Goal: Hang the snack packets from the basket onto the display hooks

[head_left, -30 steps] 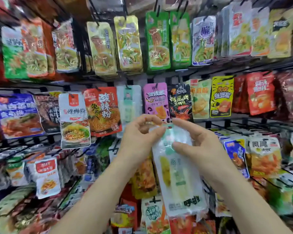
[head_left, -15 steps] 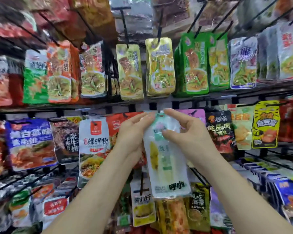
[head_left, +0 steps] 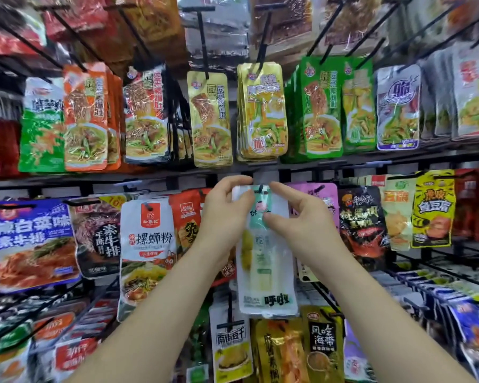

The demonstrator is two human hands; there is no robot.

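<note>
A clear snack packet (head_left: 266, 272) with a mint-green stripe and yellow contents hangs upright at the middle of the rack. My left hand (head_left: 224, 217) pinches its top left corner. My right hand (head_left: 302, 219) pinches the top on the right side, thumb on the green stripe. The packet's top edge is level with a black display hook (head_left: 262, 192) in the middle row, and the hook's tip shows dark against the packet's top. The basket is out of view.
Rows of black hooks carry many packets: yellow packets (head_left: 212, 120) and green packets (head_left: 320, 106) above, a white noodle packet (head_left: 147, 250) to the left, a purple packet (head_left: 320, 200) and a black packet (head_left: 362, 219) to the right. More packets (head_left: 230, 352) hang below.
Both hands have lifted the clear packet from below the middle row up to the hook there. The view has tilted upward, so the upper rows fill more of the frame.
</note>
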